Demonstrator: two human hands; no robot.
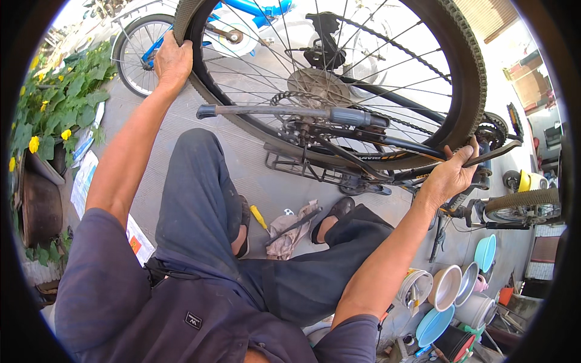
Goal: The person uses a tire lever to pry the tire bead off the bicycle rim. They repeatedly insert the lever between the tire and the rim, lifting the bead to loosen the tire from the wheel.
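A bicycle lies tilted over in front of me, its large rear wheel facing up. My left hand is closed round the black knobbly tyre at the wheel's left side. At the lower right, my right hand grips the tyre's edge, close to the frame tubes and a crank arm. Its fingertips are partly hidden behind the tyre. Across the lower part of the wheel runs the kickstand. The chain and derailleur show through the spokes.
Between my feet lie a yellow-handled tool and a rag with a dark bar across it. A blue bicycle stands beyond. Basins and buckets crowd the lower right; leafy plants with yellow flowers border the left.
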